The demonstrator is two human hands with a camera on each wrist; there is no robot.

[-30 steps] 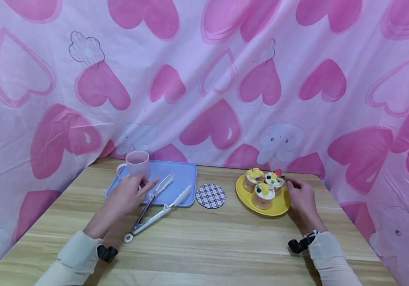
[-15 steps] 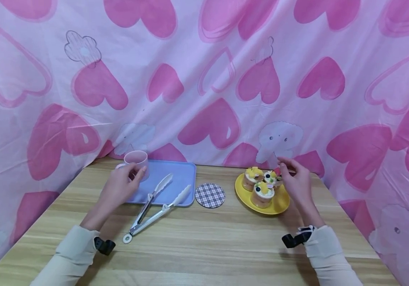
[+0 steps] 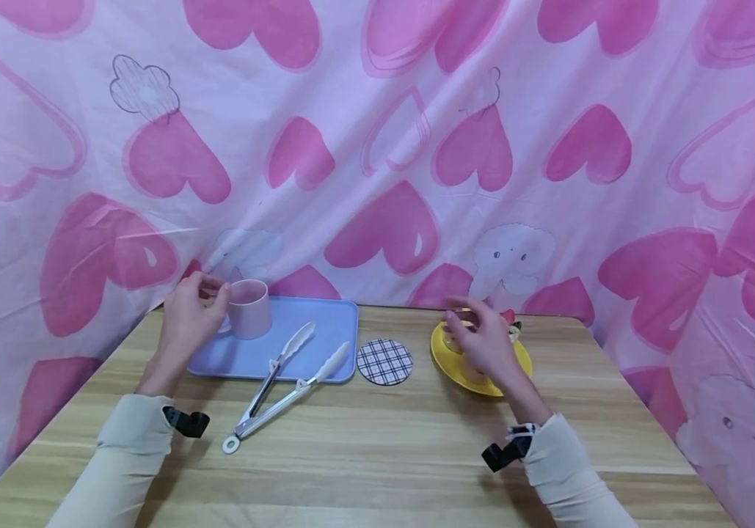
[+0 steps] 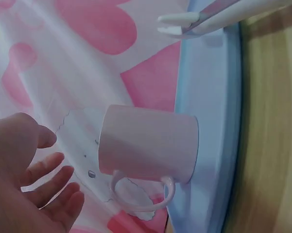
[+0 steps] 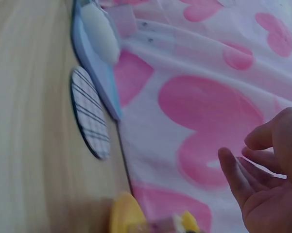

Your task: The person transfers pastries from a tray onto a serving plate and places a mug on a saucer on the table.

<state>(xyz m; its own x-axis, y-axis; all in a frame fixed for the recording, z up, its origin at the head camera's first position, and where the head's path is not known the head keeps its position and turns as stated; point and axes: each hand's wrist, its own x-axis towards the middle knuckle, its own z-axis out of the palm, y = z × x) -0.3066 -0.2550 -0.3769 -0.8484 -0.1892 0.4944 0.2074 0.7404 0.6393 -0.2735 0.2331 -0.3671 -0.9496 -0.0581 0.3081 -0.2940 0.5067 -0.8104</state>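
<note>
My left hand hovers beside the pink mug, at its handle side. In the left wrist view, relaxed fingers stay apart from the mug, holding nothing. The mug stands upright on the left part of a blue tray. Above the yellow plate is my right hand, its fingers bent loosely and nothing between them. That hand hides much of the dessert cups on the plate; a strawberry topping shows behind it.
Metal tongs with pale tips lie spread, tips over the tray's front edge and hinge on the wooden table. A round checked coaster lies between tray and plate. A pink heart-patterned cloth hangs behind the table.
My left hand has drawn back leftwards from in front of the mug to its handle side. My right hand has moved from the plate's right edge leftwards over the dessert cups.
</note>
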